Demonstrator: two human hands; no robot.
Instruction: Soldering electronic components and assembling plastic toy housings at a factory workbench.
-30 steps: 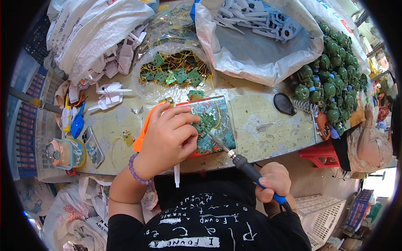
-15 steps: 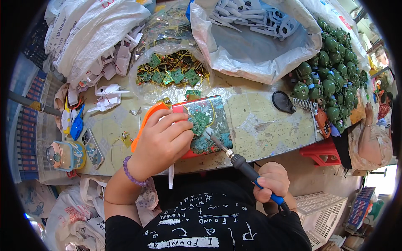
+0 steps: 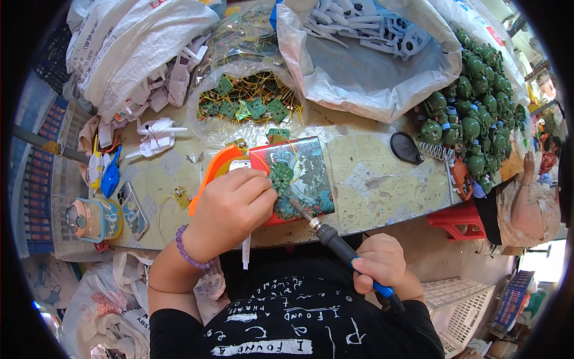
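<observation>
My right hand (image 3: pixel 381 263) is closed around the dark, blue-banded handle of a soldering iron (image 3: pixel 338 242). The iron's tip reaches the lower edge of a small green circuit board (image 3: pixel 281 175); whether they touch is too small to tell. My left hand (image 3: pixel 236 200), with a purple bead bracelet, is closed over a white plastic part (image 3: pixel 246 254) that shows above and below it. Its fingertips press at the board's left edge. Beneath lies a red-edged flat block (image 3: pixel 317 173) with a worn, stained top. An orange curved holder (image 3: pixel 215 170) stands behind the hand, partly hidden.
A bag of wired circuit boards (image 3: pixel 251 107) lies behind the block. Sacks of white parts (image 3: pixel 373 30) stand farther back. Green moulded parts (image 3: pixel 475 113) pile up at right, beside a coiled spring stand (image 3: pixel 439 151). Phone (image 3: pixel 133 209), cup (image 3: pixel 95 221) and blue cutters (image 3: pixel 112 173) lie left.
The soldering iron and my right hand have shifted slightly left. My left fingers have drawn in, uncovering some of the white part behind them. The board has turned a little.
</observation>
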